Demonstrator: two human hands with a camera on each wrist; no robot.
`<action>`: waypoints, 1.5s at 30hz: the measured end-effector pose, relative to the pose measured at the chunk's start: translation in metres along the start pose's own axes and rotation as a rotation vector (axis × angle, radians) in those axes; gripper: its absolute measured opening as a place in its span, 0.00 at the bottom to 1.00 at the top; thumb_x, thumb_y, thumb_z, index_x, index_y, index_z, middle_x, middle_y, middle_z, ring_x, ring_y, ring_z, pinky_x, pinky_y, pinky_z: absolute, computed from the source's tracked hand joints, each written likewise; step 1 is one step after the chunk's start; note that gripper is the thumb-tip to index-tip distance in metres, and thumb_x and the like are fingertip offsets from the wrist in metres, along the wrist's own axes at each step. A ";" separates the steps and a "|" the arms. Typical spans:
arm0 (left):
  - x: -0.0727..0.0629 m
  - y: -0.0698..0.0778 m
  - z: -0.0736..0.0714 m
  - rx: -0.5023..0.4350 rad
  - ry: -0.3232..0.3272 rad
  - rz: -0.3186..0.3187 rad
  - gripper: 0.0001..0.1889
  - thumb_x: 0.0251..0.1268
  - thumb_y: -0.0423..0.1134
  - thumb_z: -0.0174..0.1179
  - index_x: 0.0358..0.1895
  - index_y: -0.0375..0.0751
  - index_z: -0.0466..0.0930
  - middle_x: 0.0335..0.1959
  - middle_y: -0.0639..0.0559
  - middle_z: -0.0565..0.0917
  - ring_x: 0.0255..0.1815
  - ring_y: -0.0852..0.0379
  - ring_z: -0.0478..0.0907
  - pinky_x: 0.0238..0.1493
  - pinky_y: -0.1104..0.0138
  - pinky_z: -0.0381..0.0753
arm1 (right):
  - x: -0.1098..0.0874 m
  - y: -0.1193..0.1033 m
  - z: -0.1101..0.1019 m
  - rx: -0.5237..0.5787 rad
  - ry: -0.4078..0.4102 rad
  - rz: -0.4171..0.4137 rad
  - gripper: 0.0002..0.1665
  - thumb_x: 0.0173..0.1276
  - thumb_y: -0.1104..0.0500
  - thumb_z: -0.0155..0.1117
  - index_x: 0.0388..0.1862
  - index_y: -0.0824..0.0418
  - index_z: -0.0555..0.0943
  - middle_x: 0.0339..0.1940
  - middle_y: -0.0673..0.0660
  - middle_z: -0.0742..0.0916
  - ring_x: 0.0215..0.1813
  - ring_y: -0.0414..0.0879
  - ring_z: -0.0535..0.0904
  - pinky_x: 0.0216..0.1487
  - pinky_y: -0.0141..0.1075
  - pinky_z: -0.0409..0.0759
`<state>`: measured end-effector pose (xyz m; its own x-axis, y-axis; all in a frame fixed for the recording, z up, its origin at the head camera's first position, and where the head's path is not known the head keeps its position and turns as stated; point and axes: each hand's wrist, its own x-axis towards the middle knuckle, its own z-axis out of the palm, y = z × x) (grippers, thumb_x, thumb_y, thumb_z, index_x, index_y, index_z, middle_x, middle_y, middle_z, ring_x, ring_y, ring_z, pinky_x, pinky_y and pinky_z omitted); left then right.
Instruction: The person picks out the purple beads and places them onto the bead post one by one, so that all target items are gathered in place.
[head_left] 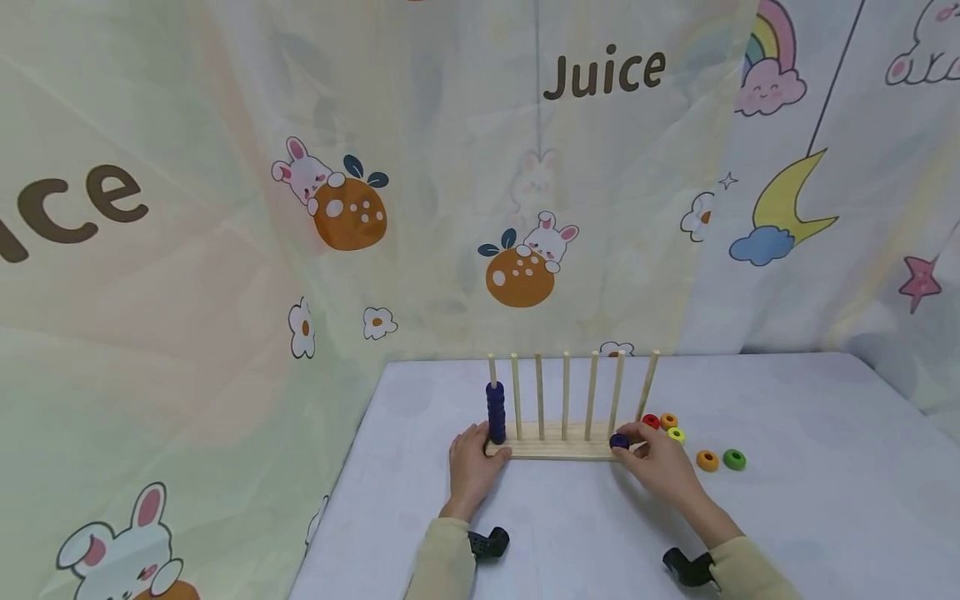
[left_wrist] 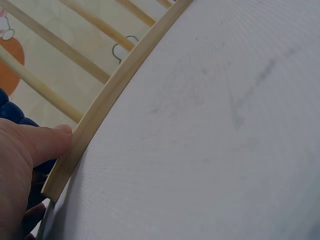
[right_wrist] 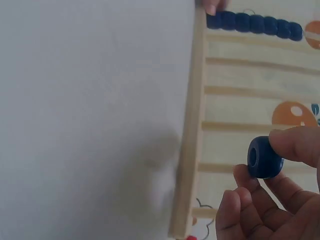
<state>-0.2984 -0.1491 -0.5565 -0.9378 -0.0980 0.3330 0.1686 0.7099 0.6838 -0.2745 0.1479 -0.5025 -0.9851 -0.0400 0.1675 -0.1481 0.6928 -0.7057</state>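
A wooden peg rack [head_left: 558,450] stands on the table, with a row of upright pegs along its base. A stack of dark blue beads [head_left: 496,412] fills most of the leftmost peg. My left hand [head_left: 474,467] grips the left end of the base; in the left wrist view its thumb [left_wrist: 47,142] presses the front face near the corner. My right hand [head_left: 663,471] pinches one dark blue bead [right_wrist: 266,157] between thumb and fingers, in front of the rack's right end. The bead's hole shows in the right wrist view.
Right of the rack lie loose beads: a red one [head_left: 651,422], an orange one [head_left: 669,421], a yellow one [head_left: 676,435], another orange one [head_left: 707,460] and a green one [head_left: 734,459]. A printed cloth [head_left: 435,275] hangs behind the white table [head_left: 570,533].
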 end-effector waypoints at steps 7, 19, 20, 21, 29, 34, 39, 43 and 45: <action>0.000 0.000 -0.002 0.021 0.005 0.007 0.30 0.56 0.44 0.69 0.60 0.31 0.77 0.59 0.41 0.80 0.67 0.41 0.70 0.71 0.47 0.55 | -0.003 -0.006 0.018 0.024 -0.012 -0.052 0.19 0.62 0.59 0.70 0.51 0.62 0.81 0.43 0.55 0.87 0.35 0.42 0.78 0.28 0.29 0.77; 0.003 0.000 0.000 0.026 -0.006 0.009 0.30 0.56 0.44 0.69 0.61 0.32 0.77 0.60 0.42 0.80 0.67 0.42 0.69 0.72 0.48 0.55 | 0.000 -0.020 0.024 0.054 -0.003 -0.071 0.19 0.62 0.60 0.70 0.52 0.60 0.81 0.45 0.55 0.86 0.35 0.43 0.78 0.32 0.30 0.78; 0.003 0.000 0.000 0.025 -0.006 0.009 0.30 0.56 0.44 0.69 0.60 0.32 0.77 0.60 0.42 0.80 0.67 0.42 0.69 0.72 0.48 0.55 | 0.000 -0.021 0.026 0.069 0.001 -0.078 0.19 0.61 0.61 0.70 0.52 0.60 0.81 0.45 0.55 0.86 0.35 0.42 0.78 0.33 0.30 0.79; 0.003 0.000 0.000 0.021 -0.008 0.007 0.30 0.57 0.44 0.69 0.60 0.32 0.77 0.60 0.42 0.80 0.67 0.41 0.69 0.72 0.47 0.55 | -0.001 -0.023 0.028 0.082 0.004 -0.079 0.19 0.61 0.61 0.70 0.52 0.61 0.81 0.44 0.55 0.86 0.35 0.42 0.78 0.33 0.30 0.79; 0.001 0.000 -0.002 0.010 -0.004 0.006 0.30 0.56 0.44 0.69 0.61 0.31 0.77 0.60 0.41 0.80 0.67 0.41 0.69 0.71 0.47 0.55 | -0.010 -0.039 0.040 0.136 -0.003 -0.041 0.20 0.62 0.60 0.70 0.54 0.58 0.81 0.45 0.54 0.85 0.37 0.43 0.79 0.35 0.30 0.80; 0.003 0.000 -0.002 0.012 -0.012 -0.001 0.31 0.56 0.44 0.69 0.61 0.31 0.76 0.60 0.41 0.80 0.67 0.42 0.69 0.72 0.48 0.55 | -0.014 -0.047 0.044 0.159 0.013 -0.056 0.20 0.62 0.61 0.71 0.54 0.58 0.81 0.44 0.54 0.86 0.35 0.42 0.78 0.34 0.30 0.79; 0.003 0.000 -0.002 0.016 -0.014 -0.006 0.30 0.57 0.45 0.69 0.61 0.32 0.76 0.60 0.42 0.80 0.67 0.42 0.69 0.72 0.48 0.55 | -0.010 -0.051 0.045 0.177 0.041 -0.093 0.19 0.62 0.61 0.71 0.53 0.60 0.81 0.42 0.53 0.86 0.34 0.41 0.78 0.32 0.29 0.79; 0.003 0.001 -0.003 0.019 -0.019 -0.006 0.30 0.57 0.45 0.69 0.61 0.33 0.77 0.60 0.42 0.80 0.67 0.42 0.69 0.72 0.48 0.55 | -0.006 -0.055 0.043 0.176 0.062 -0.123 0.18 0.62 0.61 0.71 0.51 0.59 0.82 0.41 0.53 0.86 0.34 0.41 0.79 0.32 0.29 0.80; 0.003 0.001 -0.003 0.021 -0.019 -0.006 0.30 0.57 0.45 0.69 0.61 0.32 0.76 0.60 0.42 0.80 0.67 0.42 0.69 0.71 0.47 0.55 | -0.004 -0.059 0.041 0.174 0.066 -0.133 0.18 0.62 0.61 0.71 0.51 0.59 0.82 0.40 0.53 0.86 0.34 0.42 0.78 0.32 0.29 0.80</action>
<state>-0.2997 -0.1512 -0.5528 -0.9444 -0.0887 0.3165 0.1570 0.7241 0.6716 -0.2655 0.0779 -0.4902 -0.9487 -0.0718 0.3079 -0.2952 0.5499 -0.7813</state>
